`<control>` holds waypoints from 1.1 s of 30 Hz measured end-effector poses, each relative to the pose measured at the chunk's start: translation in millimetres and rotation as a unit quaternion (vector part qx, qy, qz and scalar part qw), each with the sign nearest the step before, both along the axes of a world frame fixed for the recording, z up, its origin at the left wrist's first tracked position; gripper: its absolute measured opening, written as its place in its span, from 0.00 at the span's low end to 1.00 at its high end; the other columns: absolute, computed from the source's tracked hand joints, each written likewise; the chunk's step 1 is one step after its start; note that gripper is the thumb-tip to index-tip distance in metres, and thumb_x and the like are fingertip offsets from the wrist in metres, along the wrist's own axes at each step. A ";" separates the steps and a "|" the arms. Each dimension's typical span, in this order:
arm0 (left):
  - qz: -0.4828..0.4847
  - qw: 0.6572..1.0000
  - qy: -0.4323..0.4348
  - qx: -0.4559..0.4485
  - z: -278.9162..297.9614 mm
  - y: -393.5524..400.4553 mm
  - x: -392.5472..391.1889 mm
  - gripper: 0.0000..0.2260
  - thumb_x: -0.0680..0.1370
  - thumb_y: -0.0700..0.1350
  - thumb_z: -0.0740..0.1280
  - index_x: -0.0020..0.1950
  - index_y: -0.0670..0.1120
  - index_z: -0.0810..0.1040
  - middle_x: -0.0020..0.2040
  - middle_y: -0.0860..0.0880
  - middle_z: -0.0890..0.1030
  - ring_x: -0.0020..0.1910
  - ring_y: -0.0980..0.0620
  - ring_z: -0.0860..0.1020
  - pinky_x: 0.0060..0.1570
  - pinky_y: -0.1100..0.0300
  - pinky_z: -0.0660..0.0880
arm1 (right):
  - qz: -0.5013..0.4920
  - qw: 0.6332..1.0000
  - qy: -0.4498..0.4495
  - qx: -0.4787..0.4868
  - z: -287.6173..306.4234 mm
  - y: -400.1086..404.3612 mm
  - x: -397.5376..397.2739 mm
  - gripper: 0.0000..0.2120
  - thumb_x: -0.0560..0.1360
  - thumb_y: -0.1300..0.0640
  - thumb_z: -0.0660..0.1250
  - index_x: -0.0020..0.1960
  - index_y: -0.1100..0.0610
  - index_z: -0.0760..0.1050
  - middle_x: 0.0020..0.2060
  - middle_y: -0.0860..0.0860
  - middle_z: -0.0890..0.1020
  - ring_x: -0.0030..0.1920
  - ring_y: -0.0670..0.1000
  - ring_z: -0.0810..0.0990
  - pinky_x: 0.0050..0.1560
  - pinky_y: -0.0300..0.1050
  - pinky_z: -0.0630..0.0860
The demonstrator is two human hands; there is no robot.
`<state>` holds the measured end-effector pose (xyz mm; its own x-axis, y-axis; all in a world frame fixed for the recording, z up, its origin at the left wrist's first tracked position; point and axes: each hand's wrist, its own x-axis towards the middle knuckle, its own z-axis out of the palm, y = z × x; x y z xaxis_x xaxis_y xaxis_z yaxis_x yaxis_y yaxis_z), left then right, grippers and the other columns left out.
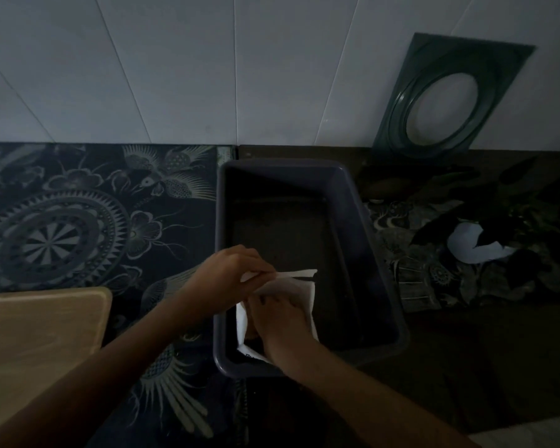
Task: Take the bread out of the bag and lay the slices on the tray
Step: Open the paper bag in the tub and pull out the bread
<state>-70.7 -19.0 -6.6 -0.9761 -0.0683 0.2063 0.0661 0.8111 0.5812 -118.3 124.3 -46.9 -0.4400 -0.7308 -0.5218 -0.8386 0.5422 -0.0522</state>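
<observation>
A white bag (307, 287) lies in the near left corner of a dark rectangular tray (362, 240) on the patterned floor mat. My left hand (230, 273) pinches the bag's upper edge and holds the mouth apart. My right hand (282, 315) is pushed into the bag's opening, its fingers hidden inside. A small brownish patch low in the bag, beside my right wrist, may be bread; the dim light keeps me from telling. No slices lie on the tray's floor.
A pale wooden board (39, 334) sits at the near left. A green square frame with a round hole (446, 98) leans on the white wall at the back right. A crumpled white scrap (472, 247) lies on the mat to the right.
</observation>
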 end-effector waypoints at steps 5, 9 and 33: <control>0.009 1.000 -0.010 0.015 4.5 -0.8 -1.2 0.11 0.80 0.52 0.65 0.55 0.52 0.85 0.48 0.54 0.85 0.45 0.59 0.81 0.47 0.57 0.80 | -0.001 1.000 -0.022 -0.019 32.5 10.5 2.8 0.38 0.79 0.53 0.67 0.80 0.57 0.49 0.72 0.61 0.69 0.70 0.63 0.70 0.64 0.59 0.75; 0.022 0.999 -0.013 0.038 3.3 -3.6 -1.7 0.09 0.80 0.52 0.67 0.55 0.51 0.85 0.47 0.58 0.83 0.44 0.64 0.80 0.48 0.64 0.79 | 0.024 0.998 -0.010 -0.056 57.9 18.8 5.2 0.37 0.78 0.52 0.70 0.79 0.57 0.53 0.74 0.60 0.68 0.71 0.62 0.69 0.68 0.58 0.72; 0.054 0.954 -0.046 0.292 7.8 -5.4 19.2 0.28 0.84 0.61 0.47 0.38 0.54 0.82 0.35 0.52 0.82 0.37 0.54 0.82 0.47 0.47 0.79 | -0.039 0.964 -0.051 -0.257 156.6 44.0 -3.6 0.25 0.73 0.42 0.73 0.63 0.39 0.63 0.57 0.40 0.77 0.56 0.44 0.75 0.51 0.42 0.73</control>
<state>-51.5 -24.5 1.2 -0.9693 -0.2455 0.0159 -0.0725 0.3467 0.9352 -121.9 168.3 109.7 -0.4695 -0.8713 -0.1430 -0.7727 0.4838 -0.4108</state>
